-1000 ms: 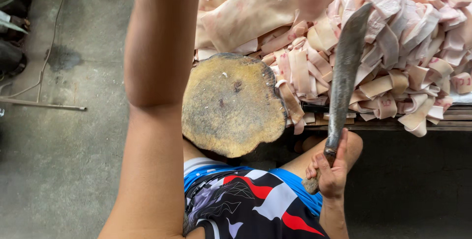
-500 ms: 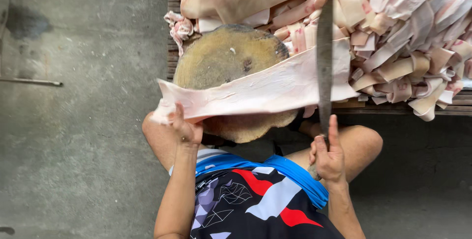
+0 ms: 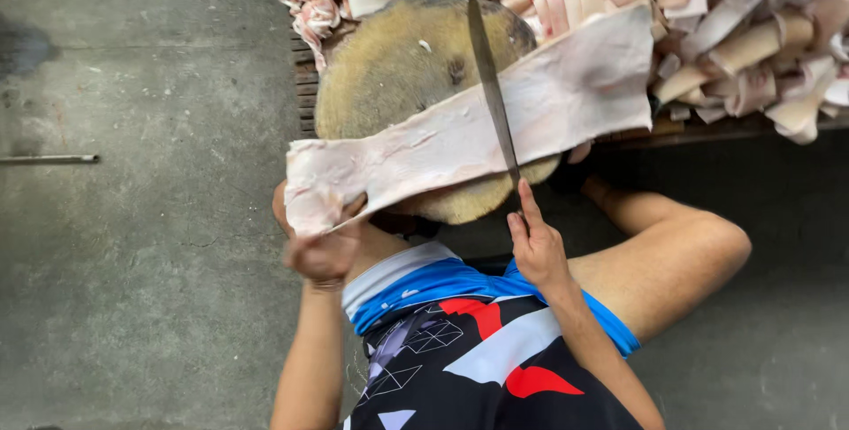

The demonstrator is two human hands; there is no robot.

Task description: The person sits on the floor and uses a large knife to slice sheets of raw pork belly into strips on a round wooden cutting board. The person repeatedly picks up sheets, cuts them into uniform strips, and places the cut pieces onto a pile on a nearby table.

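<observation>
Grey concrete floor (image 3: 133, 218) fills the left side, and a thin metal rod (image 3: 49, 159) lies on it near the edge. Ahead of you, a round wooden block (image 3: 398, 68) stands by a low wooden rack (image 3: 305, 85) that carries a heap of pale meat strips (image 3: 734, 32). One long strip (image 3: 469, 134) lies across the block, from the heap side on the right down to your left hand (image 3: 323, 249). That hand has its fingers closed on the lower left end of the strip, which hangs past the block's rim. Your right hand (image 3: 535, 249) grips the handle of a long knife (image 3: 491, 85), with the forefinger stretched along it. The blade stands edge-on over the strip, near its middle, pointing away from you. Whether the edge touches the strip, I cannot tell. Your shorts (image 3: 469, 342) show blue, black, white and red.
</observation>
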